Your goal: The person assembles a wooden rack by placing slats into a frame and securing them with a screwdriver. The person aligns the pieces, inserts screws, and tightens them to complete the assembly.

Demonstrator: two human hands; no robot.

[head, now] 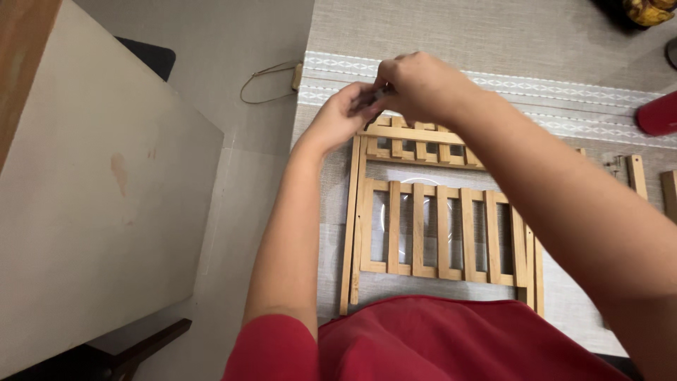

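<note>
Closest in is a red shirt (437, 339). Past it, a wooden slat rack (441, 229) lies flat on a grey woven mat (493, 42) on the floor. At the rack's far edge, the left hand (338, 116) and right hand (419, 85) meet, fingers pinched together on a small dark thing (381, 92) too tiny to make out. Further right lie loose wooden pieces (637, 175) and a red bottle (659, 114).

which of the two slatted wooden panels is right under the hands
The far, smaller slatted panel, just below both hands; the larger panel lies nearer the red shirt.
</note>
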